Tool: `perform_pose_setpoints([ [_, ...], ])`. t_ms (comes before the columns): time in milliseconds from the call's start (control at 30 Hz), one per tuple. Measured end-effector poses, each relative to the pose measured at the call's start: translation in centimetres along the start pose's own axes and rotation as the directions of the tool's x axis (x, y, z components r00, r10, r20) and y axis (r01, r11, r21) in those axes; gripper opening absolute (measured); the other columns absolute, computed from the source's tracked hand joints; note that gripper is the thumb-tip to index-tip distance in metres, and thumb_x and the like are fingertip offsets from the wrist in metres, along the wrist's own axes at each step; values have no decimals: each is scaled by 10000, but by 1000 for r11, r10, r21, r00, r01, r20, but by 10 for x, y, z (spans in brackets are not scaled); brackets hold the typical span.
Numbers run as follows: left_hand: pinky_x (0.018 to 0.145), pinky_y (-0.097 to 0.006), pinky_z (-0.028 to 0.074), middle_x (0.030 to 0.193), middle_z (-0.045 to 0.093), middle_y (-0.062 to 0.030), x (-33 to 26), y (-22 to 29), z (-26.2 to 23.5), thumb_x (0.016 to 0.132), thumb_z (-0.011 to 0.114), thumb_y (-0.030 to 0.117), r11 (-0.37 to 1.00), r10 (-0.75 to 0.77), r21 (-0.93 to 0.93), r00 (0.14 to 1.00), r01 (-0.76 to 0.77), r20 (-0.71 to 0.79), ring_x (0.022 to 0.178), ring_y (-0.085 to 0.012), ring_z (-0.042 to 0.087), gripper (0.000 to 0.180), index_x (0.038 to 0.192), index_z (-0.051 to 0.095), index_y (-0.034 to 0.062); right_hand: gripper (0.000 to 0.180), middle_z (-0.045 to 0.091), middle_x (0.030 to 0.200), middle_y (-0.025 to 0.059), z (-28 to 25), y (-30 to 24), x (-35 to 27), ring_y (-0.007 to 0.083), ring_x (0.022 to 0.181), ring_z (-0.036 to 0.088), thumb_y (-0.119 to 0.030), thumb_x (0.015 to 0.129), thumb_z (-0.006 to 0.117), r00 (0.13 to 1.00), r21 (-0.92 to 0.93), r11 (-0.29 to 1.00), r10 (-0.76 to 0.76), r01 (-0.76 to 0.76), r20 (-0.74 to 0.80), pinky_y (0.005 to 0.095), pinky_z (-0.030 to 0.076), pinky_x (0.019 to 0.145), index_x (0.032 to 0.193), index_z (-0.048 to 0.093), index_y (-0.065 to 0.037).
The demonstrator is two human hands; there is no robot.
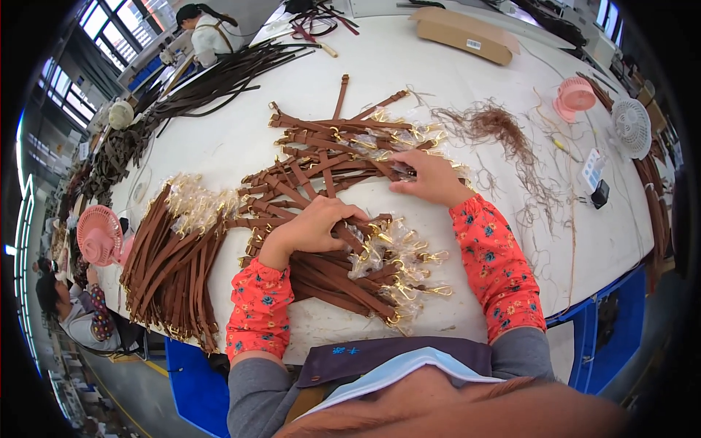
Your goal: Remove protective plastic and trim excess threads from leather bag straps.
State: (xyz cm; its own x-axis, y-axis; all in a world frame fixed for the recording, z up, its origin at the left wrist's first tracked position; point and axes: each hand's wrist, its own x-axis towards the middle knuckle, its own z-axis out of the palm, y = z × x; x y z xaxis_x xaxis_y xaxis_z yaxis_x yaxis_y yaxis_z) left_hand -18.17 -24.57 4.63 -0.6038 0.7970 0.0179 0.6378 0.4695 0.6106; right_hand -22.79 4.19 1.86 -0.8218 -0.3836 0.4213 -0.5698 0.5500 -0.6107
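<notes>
Brown leather straps with gold metal snap hooks lie heaped in front of me, many hook ends wrapped in clear plastic. My left hand is closed around the ends of brown straps in the near pile, thumb and fingers curled over them. Farther up and to the right, my right hand has its thumb and fingers closed at a strap end in the far pile; its fingertips are partly hidden there. Another bundle of straps lies to the left, its plastic-wrapped gold hooks pointing away from me.
Loose brown threads are strewn on the white table. A cardboard box, pink fans and a white fan stand around it. Dark straps lie at the far left. Other people sit beyond the table.
</notes>
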Motion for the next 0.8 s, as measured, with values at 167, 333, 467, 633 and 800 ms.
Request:
perform_pose_setpoints([
  [167,1004,-388,402,1238,655,-65,-8,-1,-11,744,810,249,995,76,-67,988,-67,132,1203,-251,544,570,1282,652,146,414,703,1101,97,15,8,-2,325,962,673,-251,824,713,995,-235,972,44,-22,90,420,543,811,1220,664,-137],
  [333,996,-385,422,1234,656,-92,-5,1,-15,849,735,257,821,-130,-546,986,168,108,1130,-284,592,404,1220,680,105,327,724,996,98,10,27,-2,279,838,674,-231,865,688,994,-5,994,113,-113,8,384,533,745,1179,687,-142],
  [467,959,-390,456,1180,663,-138,23,-1,-24,888,685,210,972,-216,-9,888,233,-406,1083,-315,603,322,1172,657,60,293,725,923,74,10,29,1,205,744,649,-251,907,677,975,139,965,222,-221,10,343,511,707,1180,683,-144],
  [633,945,-413,462,1069,676,-141,44,-47,-9,839,727,144,904,-126,286,838,317,-531,1056,-328,593,407,1204,580,36,273,721,908,43,20,30,3,117,811,652,-198,949,639,967,270,932,254,-242,-8,290,510,723,1195,657,-82],
  [800,855,-339,506,971,679,-114,44,-40,-8,799,780,110,890,-453,-180,762,420,-463,916,-267,643,355,1130,681,31,282,739,928,55,18,37,4,139,845,693,-213,957,629,963,341,909,267,-240,-36,297,518,744,1199,647,-68],
])
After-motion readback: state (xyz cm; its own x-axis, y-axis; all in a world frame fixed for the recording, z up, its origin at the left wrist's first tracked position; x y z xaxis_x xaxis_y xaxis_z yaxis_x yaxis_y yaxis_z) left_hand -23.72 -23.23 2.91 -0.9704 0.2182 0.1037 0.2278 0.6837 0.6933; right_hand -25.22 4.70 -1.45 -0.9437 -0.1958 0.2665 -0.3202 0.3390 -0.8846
